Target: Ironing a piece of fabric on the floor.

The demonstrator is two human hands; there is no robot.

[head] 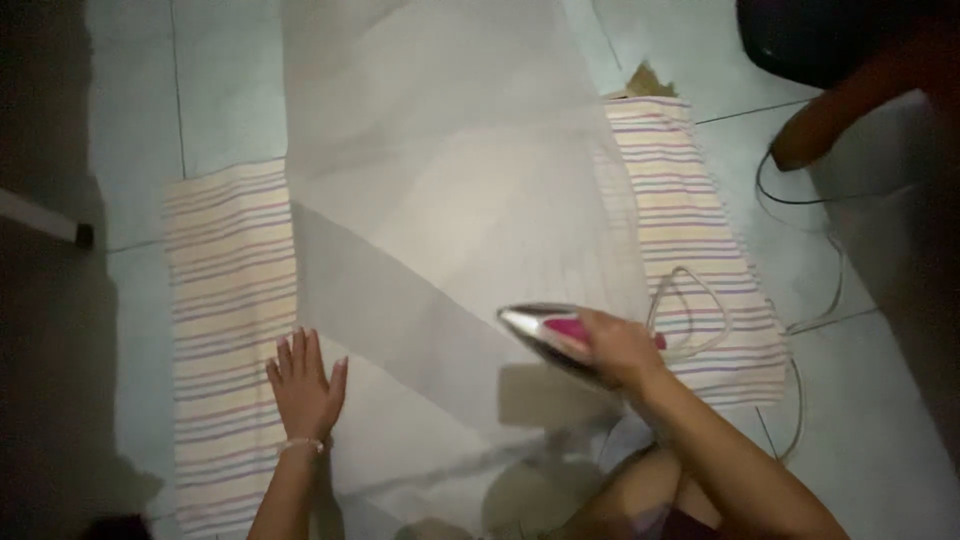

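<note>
- Sheer white fabric (440,200): thin, translucent, smooth; a long panel spread flat, one angled fold showing as a darker band across its middle.
- Striped cloth (230,330): woven, cream with purple, pink and yellow lines; lies under the sheer fabric, its ends showing on both sides.
- Iron (548,338): pointed metal soleplate, pink handle; tilted up at the sheer fabric's near right edge, a pale cord (690,300) looping off it over the striped cloth.
- Right hand (615,345): fingers clamped round the iron's handle.
- Left hand (305,385): open, fingers spread, palm pressed flat on the sheer fabric's near left edge; thin bracelet at the wrist.
- Floor (130,130): pale glossy tiles with dark grout lines, beneath the striped cloth; dim room, deep shadow left and right of the fabric.
- Dark cable (790,195): curves on the floor, right of the fabric.
</note>
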